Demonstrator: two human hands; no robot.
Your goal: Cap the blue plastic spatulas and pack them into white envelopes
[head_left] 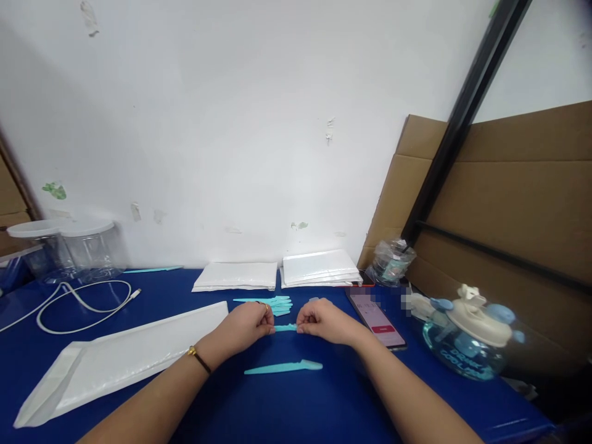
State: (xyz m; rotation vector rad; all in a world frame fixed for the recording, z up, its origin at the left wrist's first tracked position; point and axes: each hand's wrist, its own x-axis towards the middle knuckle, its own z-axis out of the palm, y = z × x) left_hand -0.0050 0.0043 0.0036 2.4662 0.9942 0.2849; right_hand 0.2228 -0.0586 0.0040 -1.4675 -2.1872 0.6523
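Between my two hands is a turquoise eyebrow razor, lying level just over the blue table. My left hand pinches one end and my right hand pinches the other, so only its middle shows. Closer to me lies a second eyebrow razor, its blade end to the right. Behind my left fingers is a small heap of eyebrow razors, partly covered by that hand. A white padded mailer lies to the left, its flap end towards me and partly beside my left forearm.
Two stacks of white mailers, a left stack and a right stack, lie by the wall. A phone and a clear drink bottle are on the right. Lidded clear jars and a white cable occupy the left.
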